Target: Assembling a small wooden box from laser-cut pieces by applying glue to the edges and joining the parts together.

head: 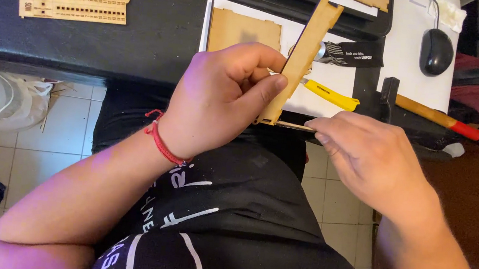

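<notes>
The left hand (219, 100) pinches a wooden strip (302, 58) upright, steadying its lower end so the right hand (367, 157), fingertips pressed together, can hold a thin stick (295, 125) against it.

Person had on a black t-shirt (241, 235) with white lettering, bare forearms, and a red string bracelet (162, 143) just behind the left hand (219, 100).
</notes>
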